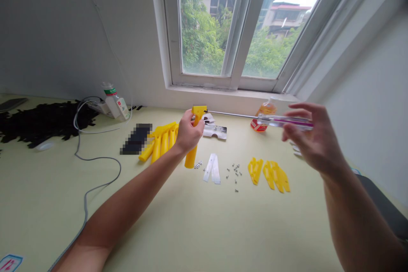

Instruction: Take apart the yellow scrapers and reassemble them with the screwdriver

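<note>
My left hand [189, 131] is wrapped round a yellow plastic scraper handle [190, 158], held upright above the table. In my right hand [314, 136] is a screwdriver [270, 120] with a clear and purple grip. Its shaft lies level, and the tip meets the right side of the handle's head. Below the hands lie white metal strips [212, 169], a small group of nuts [198, 164] and several loose screws [236, 171]. Yellow plastic plates [276, 176] rest to the right of them. More yellow handles [164, 142] are stacked left of my left hand.
Silvery cut pieces [216, 131] lie behind the handle. An orange-liquid bottle [263, 115] stands below the window, and a white bottle [117, 104] at the back left. A grey cable [119, 165] crosses the left side near a black pile [47, 121]. A dark object [381, 199] lies far right.
</note>
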Motion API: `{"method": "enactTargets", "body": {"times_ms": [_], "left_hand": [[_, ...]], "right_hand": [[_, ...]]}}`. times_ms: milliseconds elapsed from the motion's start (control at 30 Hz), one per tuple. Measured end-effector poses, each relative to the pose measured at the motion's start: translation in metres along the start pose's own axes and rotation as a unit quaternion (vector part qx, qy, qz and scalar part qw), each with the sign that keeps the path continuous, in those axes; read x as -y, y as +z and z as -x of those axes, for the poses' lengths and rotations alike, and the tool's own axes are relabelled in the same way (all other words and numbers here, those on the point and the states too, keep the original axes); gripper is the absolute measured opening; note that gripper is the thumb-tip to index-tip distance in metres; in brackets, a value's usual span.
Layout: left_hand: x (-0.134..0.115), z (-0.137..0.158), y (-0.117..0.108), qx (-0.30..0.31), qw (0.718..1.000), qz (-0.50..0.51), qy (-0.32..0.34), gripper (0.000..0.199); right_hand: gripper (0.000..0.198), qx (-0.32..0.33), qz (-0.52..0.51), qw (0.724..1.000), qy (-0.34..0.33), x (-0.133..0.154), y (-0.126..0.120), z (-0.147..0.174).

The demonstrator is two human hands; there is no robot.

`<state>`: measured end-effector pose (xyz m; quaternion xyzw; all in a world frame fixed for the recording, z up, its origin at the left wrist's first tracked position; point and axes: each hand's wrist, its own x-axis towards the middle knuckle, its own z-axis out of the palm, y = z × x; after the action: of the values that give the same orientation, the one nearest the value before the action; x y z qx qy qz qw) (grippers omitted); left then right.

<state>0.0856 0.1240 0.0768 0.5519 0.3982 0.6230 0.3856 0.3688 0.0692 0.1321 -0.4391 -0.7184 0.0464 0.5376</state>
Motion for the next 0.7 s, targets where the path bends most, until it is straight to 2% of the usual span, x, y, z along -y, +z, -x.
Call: {"method": "enactTargets", "body": {"times_ms": [67, 133, 200, 300, 333, 400, 467, 500, 600, 700], "left_hand": [[0.0008, -0.001, -0.0012, -0.007, 1.0, -0.003, 0.001, 0.019], [0.0009, -0.0014, -0.0018, 0.001, 1.0, -0.005, -0.002, 0.017], [-0.0002, -0.0012, -0.0017, 0.005, 1.0, -0.006, -0.001, 0.018], [-0.0029, -0.0008, -0.001, -0.005, 1.0, 0.006, -0.012, 0.017], [-0.0037, -0.0007, -0.0008, -0.007, 1.0, 0.012, -0.018, 0.017], [-0.0044, -0.0009, -0.001, 0.0, 1.0, 0.015, -0.023, 0.017], [-0.004, -0.0017, -0.0018, 0.001, 1.0, 0.009, -0.016, 0.019], [-0.0036, -0.0022, -0.0024, -0.001, 1.0, 0.007, -0.014, 0.02], [-0.0016, -0.0029, -0.0035, -0.007, 0.999, 0.018, -0.026, 0.02], [0.0014, -0.0007, -0.0015, 0.012, 0.999, 0.021, -0.041, 0.018]], "right_hand": [[0.045, 0.036, -0.037, 0.999, -0.007, -0.0005, 0.0002, -0.0004], [0.025, -0.01, -0.012, 1.0, 0.014, -0.002, -0.0001, -0.0011], [0.022, -0.016, 0.004, 0.999, 0.042, -0.0038, -0.001, -0.0019], [0.044, 0.064, -0.049, 0.997, 0.02, -0.0054, -0.002, -0.0028], [0.045, 0.069, -0.054, 0.996, 0.017, -0.0055, -0.002, -0.0028], [0.025, 0.019, -0.039, 0.998, 0.038, -0.0052, -0.0013, -0.0024], [0.024, 0.001, -0.026, 0.998, 0.064, -0.0046, -0.0002, -0.002], [0.024, 0.021, -0.029, 0.998, 0.06, -0.0042, 0.0004, -0.0018], [0.043, 0.084, -0.03, 0.996, 0.009, -0.0033, 0.0027, -0.0009], [0.019, 0.008, 0.059, 0.998, 0.002, -0.0043, 0.0042, 0.0002]]}}
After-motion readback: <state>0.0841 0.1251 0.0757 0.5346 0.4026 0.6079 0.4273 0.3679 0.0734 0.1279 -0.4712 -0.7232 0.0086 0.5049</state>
